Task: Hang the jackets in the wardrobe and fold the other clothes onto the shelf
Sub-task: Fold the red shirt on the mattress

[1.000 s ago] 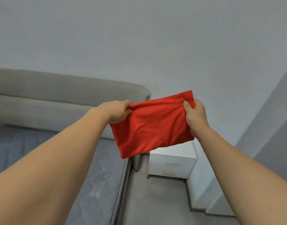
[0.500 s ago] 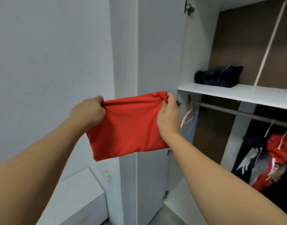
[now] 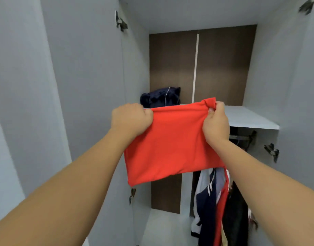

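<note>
A pale grey wall (image 3: 10, 86) filled the far left of the frame. A dark metal hinge (image 3: 121, 22) sat at the upper left, and a second hinge (image 3: 307, 5), blurred, was in the top right corner. A third hinge (image 3: 272, 152) stood at the right, about mid-height, and a fourth hinge (image 3: 132, 195) was lower down, left of centre. A brown wood-grain back panel (image 3: 172, 64) occupied the upper centre, split by a thin pale vertical strip (image 3: 196, 68). A dark rail (image 3: 241, 137) ran across in shadow right of centre. A white base board (image 3: 163, 228) lay at the bottom centre.
</note>
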Available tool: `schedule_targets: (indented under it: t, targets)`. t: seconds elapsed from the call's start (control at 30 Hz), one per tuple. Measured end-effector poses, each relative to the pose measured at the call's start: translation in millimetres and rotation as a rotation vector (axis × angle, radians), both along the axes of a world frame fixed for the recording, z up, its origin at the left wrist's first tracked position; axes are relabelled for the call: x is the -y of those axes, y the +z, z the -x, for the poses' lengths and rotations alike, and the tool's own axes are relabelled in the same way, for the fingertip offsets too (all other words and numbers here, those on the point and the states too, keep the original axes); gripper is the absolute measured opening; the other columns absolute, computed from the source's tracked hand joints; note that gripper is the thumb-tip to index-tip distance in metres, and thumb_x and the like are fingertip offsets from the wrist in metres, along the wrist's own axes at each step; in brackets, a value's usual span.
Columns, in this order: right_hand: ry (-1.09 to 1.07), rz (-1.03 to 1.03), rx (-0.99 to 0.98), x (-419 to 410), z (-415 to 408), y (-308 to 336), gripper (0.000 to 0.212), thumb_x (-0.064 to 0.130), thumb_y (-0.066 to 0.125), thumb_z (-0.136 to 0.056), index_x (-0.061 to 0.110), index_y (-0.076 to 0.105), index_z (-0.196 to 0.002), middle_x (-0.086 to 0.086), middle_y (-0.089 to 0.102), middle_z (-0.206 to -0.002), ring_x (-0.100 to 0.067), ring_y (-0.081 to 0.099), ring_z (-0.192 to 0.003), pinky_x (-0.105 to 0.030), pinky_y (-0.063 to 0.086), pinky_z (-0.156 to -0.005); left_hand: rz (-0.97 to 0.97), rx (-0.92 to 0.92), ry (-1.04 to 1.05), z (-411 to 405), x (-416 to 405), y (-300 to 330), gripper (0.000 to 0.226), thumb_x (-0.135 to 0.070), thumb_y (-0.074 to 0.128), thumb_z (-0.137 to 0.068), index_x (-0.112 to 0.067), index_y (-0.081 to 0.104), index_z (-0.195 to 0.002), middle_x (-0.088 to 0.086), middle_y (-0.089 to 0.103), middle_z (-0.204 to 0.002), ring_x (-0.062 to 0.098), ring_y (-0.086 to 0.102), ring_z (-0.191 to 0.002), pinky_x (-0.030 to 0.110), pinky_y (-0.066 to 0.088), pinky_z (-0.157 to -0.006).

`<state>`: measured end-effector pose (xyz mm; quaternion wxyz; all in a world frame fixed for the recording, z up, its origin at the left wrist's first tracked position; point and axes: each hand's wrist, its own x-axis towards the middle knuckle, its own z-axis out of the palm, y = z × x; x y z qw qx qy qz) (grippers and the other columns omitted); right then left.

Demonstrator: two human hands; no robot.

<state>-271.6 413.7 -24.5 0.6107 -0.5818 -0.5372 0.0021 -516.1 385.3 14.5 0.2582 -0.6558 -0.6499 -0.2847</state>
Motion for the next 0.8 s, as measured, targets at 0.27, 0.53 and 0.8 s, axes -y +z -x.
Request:
schedule_targets:
  t: [0.27,0.53,0.8]
  targets:
    - [-0.158,-0.033,0.045,-97.8,-105.8,60.9,0.020,0.020,0.035,-0.102,0.012,0.042,-0.119,-0.020,0.062,-0.105,-0.042,0.056,-0.094,-0.041,0.035,-0.071,-0.121,-0.076,-0.126,-100.3,-149.0,62.8,0.037,-0.037,0.035,-0.091,-0.016,0.060,-0.077,0.018,0.070,-0.094,0.037,0.065,-0.089,0.033,0.032,-0.065]
    - [-0.249,0.072,0.039,-213.6,-165.8,117.5,0.030,0.015,0.036,-0.099,0.013,0.041,-0.129,-0.020,0.061,-0.123,-0.042,0.056,-0.113,-0.042,0.042,-0.085,-0.139,-0.140,-0.177,-163.1,-287.5,121.7,0.039,-0.043,0.029,-0.087,-0.016,0.054,-0.074,0.016,0.068,-0.089,0.031,0.048,-0.069,0.034,0.036,-0.065]
    - [-0.411,0.265,0.009,-349.8,-209.4,85.9,0.031,0.017,0.038,-0.100,0.009,0.044,-0.130,-0.024,0.055,-0.132,-0.042,0.052,-0.122,-0.043,0.042,-0.096,0.093,-0.174,-0.243,-218.1,-445.7,94.1,0.051,-0.044,0.032,-0.092,-0.013,0.067,-0.113,0.016,0.066,-0.120,0.036,0.061,-0.111,0.037,0.037,-0.078]
